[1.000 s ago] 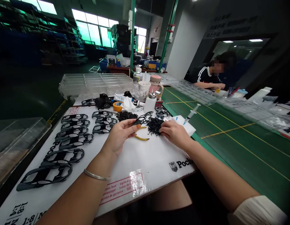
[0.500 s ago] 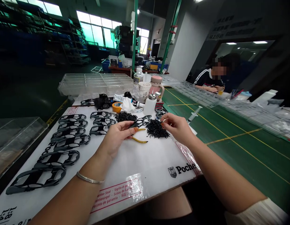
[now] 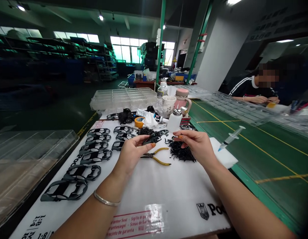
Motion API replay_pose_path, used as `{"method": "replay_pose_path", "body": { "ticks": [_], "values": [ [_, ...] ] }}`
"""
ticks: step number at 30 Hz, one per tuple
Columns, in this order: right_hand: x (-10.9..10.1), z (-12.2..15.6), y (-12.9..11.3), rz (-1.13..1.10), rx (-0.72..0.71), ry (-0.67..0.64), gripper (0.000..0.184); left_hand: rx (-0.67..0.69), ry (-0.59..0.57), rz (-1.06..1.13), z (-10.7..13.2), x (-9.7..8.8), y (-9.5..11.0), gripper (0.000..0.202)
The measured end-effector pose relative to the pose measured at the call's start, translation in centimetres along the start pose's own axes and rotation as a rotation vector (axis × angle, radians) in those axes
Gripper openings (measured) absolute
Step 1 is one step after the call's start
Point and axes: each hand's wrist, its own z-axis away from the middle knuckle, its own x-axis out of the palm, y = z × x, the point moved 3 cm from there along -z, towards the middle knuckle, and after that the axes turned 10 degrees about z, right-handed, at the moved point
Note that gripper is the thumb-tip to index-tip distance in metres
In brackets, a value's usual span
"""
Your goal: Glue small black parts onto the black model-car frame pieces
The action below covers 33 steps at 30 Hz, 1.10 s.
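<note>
Nine dark frames [image 3: 94,156] lie in two rows on the left of the worktop [image 3: 183,189], a long row and a short one. I can't tell if those are all done. One more dark frame [image 3: 155,136] is up in the left hand [image 3: 134,151], so I'd say the work is only part way along. There is plenty left to use: a big heap of small black parts [image 3: 182,151] lies under and beside the right hand [image 3: 198,142], and another black heap [image 3: 144,131] sits farther back.

The left grip is closed on one end of the frame, thumb on top. The frame is thin and a bit shiny, with open holes in it. Its far end pokes out toward the right hand, held up over the worktop near the yellow pliers [image 3: 160,162]. The hand hides the rest.

The right grip has thumb and finger tips close together. I can't tell if they pinch a tiny part. The two hands are apart.
</note>
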Motion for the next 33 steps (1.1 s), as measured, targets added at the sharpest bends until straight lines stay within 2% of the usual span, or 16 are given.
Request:
{"method": "replay_pose_path", "body": {
  "ticks": [4,8,10,14,19,22,25,29,33],
  "values": [
    [-0.1,0.3,-0.6,0.011,-0.034,-0.082,0.02,0.015,0.02,-0.036,-0.3,-0.3,0.0,0.052],
    [0.5,0.7,-1.2,-0.047,-0.046,-0.144,0.027,0.02,0.028,-0.055,-0.5,-0.5,0.1,0.052],
    [0.7,1.0,-1.3,-0.009,-0.043,-0.159,0.022,0.026,0.041,-0.072,-0.5,-0.5,0.1,0.052],
    [0.9,1.1,-1.1,0.152,-0.084,-0.139,0.011,0.015,0.052,-0.11,-0.4,-0.6,0.1,0.053],
    [0.9,0.9,-0.9,0.239,-0.131,-0.08,0.005,0.012,0.017,-0.157,-0.4,-0.4,0.1,0.051],
    [0.5,1.0,-1.3,0.319,-0.239,0.028,0.005,-0.005,-0.014,-0.211,-0.3,-0.2,0.0,0.051],
    [0.4,1.6,-2.3,0.459,-0.434,0.104,0.009,-0.01,-0.015,-0.312,-0.1,-0.1,-0.2,0.054],
    [1.1,2.6,-3.5,0.554,-0.698,0.099,0.009,0.012,-0.035,-0.387,-0.1,0.1,-0.5,0.055],
    [2.1,2.8,-3.8,0.565,-0.8,0.05,0.009,0.021,-0.067,-0.346,0.0,0.4,-0.8,0.055]
  ]
}}
